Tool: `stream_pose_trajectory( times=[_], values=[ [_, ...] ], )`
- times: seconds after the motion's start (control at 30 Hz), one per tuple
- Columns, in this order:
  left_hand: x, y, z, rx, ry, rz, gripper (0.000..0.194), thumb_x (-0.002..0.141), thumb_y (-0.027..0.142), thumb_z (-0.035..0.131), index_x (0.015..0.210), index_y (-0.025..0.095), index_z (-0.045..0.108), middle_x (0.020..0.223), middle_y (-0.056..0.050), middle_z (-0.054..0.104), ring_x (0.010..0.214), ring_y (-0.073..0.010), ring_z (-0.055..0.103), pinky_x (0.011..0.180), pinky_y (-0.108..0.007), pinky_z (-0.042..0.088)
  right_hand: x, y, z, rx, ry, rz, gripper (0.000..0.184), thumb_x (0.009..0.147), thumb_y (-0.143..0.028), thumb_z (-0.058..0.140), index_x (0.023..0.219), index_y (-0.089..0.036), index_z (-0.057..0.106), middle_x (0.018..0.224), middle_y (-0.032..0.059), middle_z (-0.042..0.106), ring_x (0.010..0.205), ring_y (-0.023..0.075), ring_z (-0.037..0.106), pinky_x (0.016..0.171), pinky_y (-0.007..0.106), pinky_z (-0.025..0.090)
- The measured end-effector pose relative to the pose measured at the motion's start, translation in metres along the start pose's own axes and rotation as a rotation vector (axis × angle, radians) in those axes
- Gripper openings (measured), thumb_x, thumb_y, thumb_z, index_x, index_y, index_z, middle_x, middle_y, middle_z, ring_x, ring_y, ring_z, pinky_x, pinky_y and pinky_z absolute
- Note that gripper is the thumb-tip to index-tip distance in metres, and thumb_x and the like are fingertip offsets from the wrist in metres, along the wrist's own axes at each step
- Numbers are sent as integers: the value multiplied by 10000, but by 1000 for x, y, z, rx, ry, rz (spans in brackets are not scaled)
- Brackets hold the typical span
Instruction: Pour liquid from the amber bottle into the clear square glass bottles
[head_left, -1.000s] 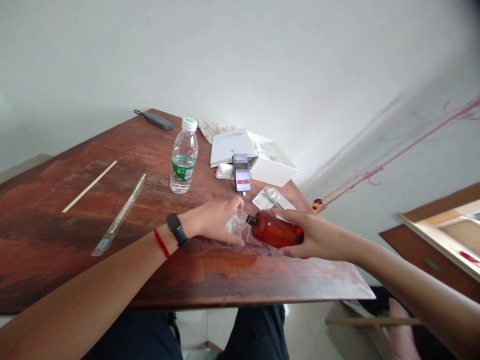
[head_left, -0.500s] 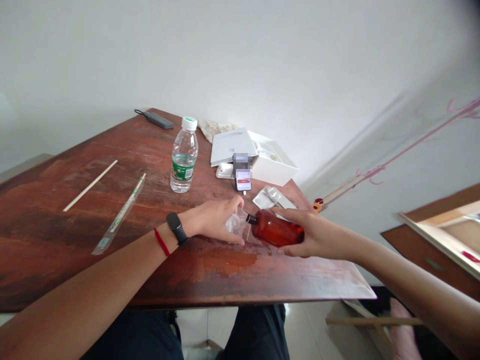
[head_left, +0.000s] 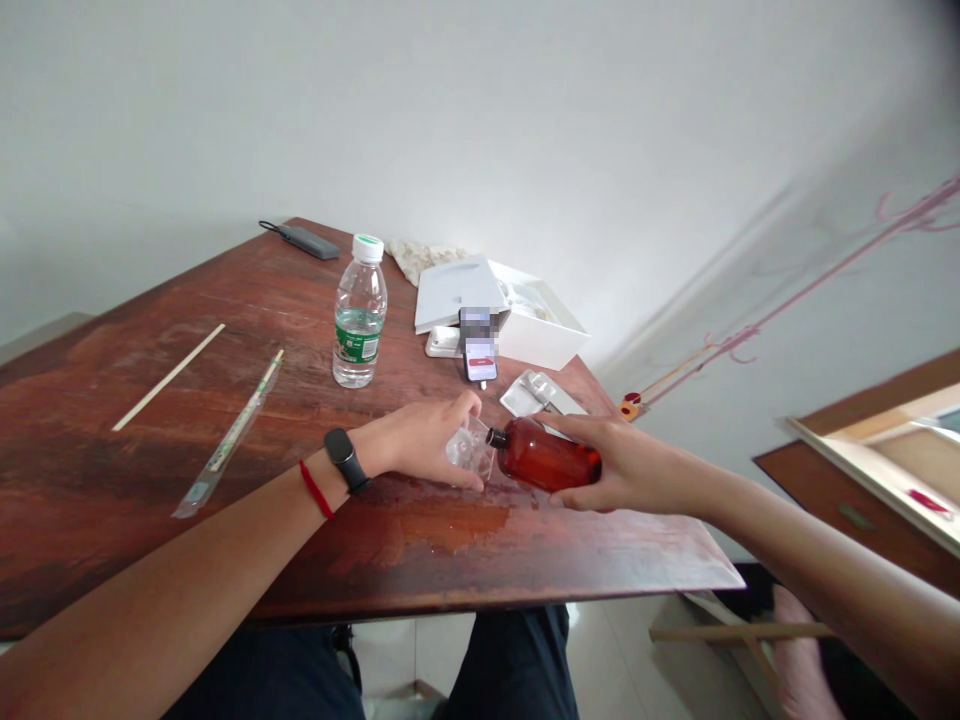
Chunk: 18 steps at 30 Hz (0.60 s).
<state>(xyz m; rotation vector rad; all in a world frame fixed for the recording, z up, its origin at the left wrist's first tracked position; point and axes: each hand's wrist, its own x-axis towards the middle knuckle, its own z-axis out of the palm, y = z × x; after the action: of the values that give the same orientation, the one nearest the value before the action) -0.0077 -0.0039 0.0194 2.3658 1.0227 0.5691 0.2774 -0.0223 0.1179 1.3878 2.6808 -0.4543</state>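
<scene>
Our left hand (head_left: 427, 440) has its fingers curved around the clear cup (head_left: 471, 452) at the tabletop (head_left: 360, 565), while just right of the cup our right hand (head_left: 626, 460) grips the amber bottle (head_left: 544, 455), tipped nearly level, mouth at the cup, and the water bottle (head_left: 358, 325) stands beyond the cup, leftward.

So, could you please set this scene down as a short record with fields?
Left hand: around a clear container
Right hand: grips a reddish-brown bottle, tipped nearly level, neck toward the container
Flow between them: cannot tell
Table: brown, with a wet patch near its front edge
Water bottle: upright, capped, partly full
Left of it: bare stick, wrapped stick
Behind the hands: phone, white box
</scene>
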Motion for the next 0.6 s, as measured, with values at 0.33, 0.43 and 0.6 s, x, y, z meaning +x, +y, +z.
stream_pose_trajectory(
  times=[0.33, 0.43, 0.6],
  values=[
    [0, -1, 0, 12, -7, 1, 774, 711, 555, 932, 1196, 232, 423, 1283, -150, 726, 1123, -396, 753, 898, -409, 543, 0, -2, -3, 12, 3, -23, 848, 780, -517, 860, 1545, -267, 595, 1322, 109, 787, 1138, 380, 764, 988, 448, 594],
    [0, -1, 0, 18, -8, 0, 773, 707, 545, 935, 1194, 228, 424, 1281, -153, 725, 1109, -395, 756, 885, -409, 546, 0, -2, -2, 21, 13, -24, 859, 771, -516, 861, 1548, -268, 593, 1327, 111, 784, 1141, 383, 762, 979, 447, 596],
    [0, -1, 0, -4, 2, 10, 758, 704, 540, 932, 1187, 229, 437, 1270, -148, 728, 1097, -392, 758, 872, -408, 548, 0, -2, -1, 23, 26, -26, 843, 759, -510, 867, 1531, -287, 613, 1325, 99, 785, 1152, 386, 757, 970, 441, 599]
  ],
)
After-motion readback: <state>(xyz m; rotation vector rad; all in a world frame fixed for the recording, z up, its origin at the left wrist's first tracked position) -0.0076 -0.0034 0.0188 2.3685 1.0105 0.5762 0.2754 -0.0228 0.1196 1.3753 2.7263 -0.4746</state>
